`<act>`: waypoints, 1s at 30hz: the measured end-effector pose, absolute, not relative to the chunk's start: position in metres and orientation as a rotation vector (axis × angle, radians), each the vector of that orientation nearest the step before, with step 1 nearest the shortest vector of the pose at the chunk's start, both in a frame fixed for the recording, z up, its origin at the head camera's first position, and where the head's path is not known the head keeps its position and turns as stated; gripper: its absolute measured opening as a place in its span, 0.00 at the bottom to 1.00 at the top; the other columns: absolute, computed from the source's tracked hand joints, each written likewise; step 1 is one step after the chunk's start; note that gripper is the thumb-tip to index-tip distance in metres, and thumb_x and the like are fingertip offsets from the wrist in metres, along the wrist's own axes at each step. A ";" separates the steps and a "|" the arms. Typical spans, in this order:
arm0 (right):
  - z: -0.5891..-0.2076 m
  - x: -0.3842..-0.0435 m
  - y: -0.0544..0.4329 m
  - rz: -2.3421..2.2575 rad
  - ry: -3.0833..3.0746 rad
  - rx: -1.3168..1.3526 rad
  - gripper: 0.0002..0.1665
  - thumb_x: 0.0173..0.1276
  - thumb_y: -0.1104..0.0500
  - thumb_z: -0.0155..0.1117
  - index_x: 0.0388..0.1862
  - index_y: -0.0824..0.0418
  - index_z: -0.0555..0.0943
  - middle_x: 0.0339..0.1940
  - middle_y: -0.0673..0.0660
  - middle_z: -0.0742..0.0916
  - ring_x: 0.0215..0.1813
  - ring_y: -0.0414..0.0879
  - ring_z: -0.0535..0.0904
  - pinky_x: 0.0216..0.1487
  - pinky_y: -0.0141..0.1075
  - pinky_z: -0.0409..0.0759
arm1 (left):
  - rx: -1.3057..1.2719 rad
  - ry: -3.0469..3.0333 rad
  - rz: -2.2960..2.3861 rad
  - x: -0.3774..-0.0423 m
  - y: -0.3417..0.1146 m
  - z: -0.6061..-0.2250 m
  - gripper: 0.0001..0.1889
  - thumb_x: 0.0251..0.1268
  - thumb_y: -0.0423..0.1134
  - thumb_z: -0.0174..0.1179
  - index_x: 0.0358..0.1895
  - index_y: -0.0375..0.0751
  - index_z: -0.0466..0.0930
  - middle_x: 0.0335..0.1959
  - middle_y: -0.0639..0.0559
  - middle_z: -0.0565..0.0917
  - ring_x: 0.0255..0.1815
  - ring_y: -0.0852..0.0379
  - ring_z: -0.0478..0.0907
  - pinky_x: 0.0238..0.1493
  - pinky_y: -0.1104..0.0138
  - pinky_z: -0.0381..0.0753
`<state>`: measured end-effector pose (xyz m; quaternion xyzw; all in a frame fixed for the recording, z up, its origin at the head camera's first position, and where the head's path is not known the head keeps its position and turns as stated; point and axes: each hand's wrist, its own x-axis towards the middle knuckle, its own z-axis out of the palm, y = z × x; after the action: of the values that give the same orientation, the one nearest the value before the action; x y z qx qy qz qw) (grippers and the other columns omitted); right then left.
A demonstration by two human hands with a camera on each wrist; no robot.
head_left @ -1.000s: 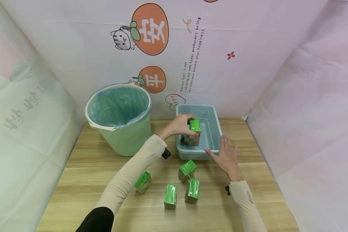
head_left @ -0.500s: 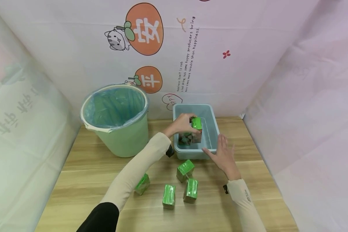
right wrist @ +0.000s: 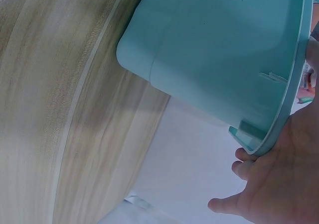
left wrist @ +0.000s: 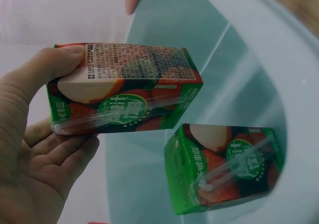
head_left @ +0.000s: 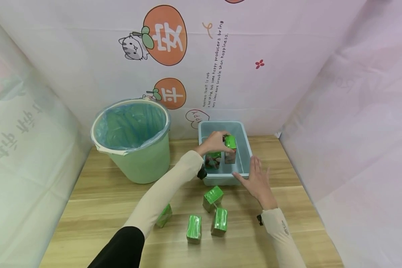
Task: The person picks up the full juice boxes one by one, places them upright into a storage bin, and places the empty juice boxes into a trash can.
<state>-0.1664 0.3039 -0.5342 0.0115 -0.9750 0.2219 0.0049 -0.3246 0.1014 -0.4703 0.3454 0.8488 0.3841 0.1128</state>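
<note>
My left hand (head_left: 214, 143) pinches a juice box (head_left: 230, 149) with a green top between thumb and fingers, inside the light-blue plastic bin (head_left: 225, 175). In the left wrist view this juice box (left wrist: 127, 92) shows a straw on its side and fruit pictures. A second juice box (left wrist: 224, 169) stands in the bin, to the left of the held one in the head view. At the bin's front right corner, my right hand (head_left: 259, 182) rests on the rim, thumb on the front edge and fingers along the right side. In the right wrist view the fingers are partly behind the rim.
Several more green-topped juice boxes (head_left: 194, 229) stand on the wooden table (head_left: 251, 245) in front of the bin; one is partly behind my left sleeve. A green trash can (head_left: 140, 160) with a blue liner stands to the left. Printed cloth walls (head_left: 271, 33) enclose the table.
My left hand has shifted the held juice box rightward within the bin, widening the gap to the other box. The right hand stays at the corner. The head view has turned slightly.
</note>
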 end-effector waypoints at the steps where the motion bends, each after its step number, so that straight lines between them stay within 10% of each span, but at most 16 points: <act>1: -0.534 -0.166 0.304 0.699 -3.050 0.034 0.68 0.77 0.26 0.54 0.85 0.74 0.37 0.86 0.74 0.45 0.87 0.67 0.38 0.75 0.76 0.29 | 1.016 2.488 1.126 -0.326 0.103 -0.471 0.39 0.59 0.45 0.80 0.71 0.34 0.75 0.60 0.43 0.84 0.52 0.53 0.82 0.52 0.69 0.82; 30: -0.535 -0.166 0.306 0.701 -3.028 0.046 0.67 0.76 0.29 0.58 0.85 0.77 0.40 0.86 0.73 0.47 0.87 0.66 0.40 0.76 0.75 0.30 | 0.863 2.426 1.056 -0.380 0.146 -0.495 0.38 0.62 0.35 0.78 0.72 0.30 0.70 0.60 0.38 0.81 0.56 0.48 0.80 0.57 0.63 0.81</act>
<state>-0.1656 0.3055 -0.5355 0.0148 -0.9740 0.2256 0.0165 -0.3801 0.1457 -0.4953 0.3053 0.8577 0.3733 0.1782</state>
